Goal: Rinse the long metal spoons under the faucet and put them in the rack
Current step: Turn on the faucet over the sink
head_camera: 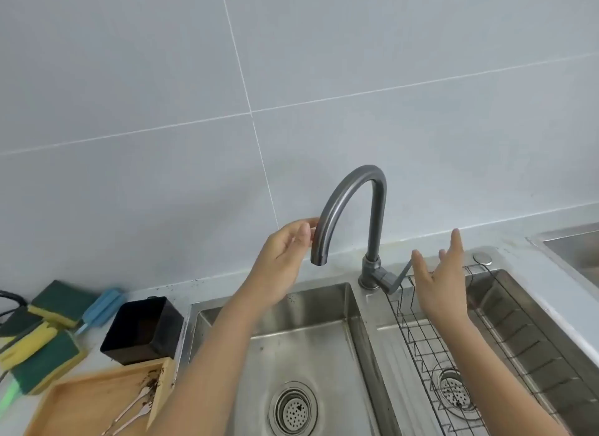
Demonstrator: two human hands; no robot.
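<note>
A dark grey gooseneck faucet [363, 189] rises between the two sink basins, its spout over the left basin [311, 338]. My left hand [285, 257] is at the spout's left side, fingertips touching the pipe, holding nothing. My right hand [444, 283] hovers with straight spread fingers just right of the faucet lever [397, 278], over the black wire rack [421, 345] that sits in the right basin. Long dirty metal utensils [136, 406] lie in a wooden tray [81, 409] at the lower left. No water is running.
A black square container [142, 332] stands behind the tray. Green-and-yellow sponges [42, 335] and a blue brush [100, 309] lie on the counter at the left. A second sink's edge [570, 244] shows at far right. Grey tiled wall behind.
</note>
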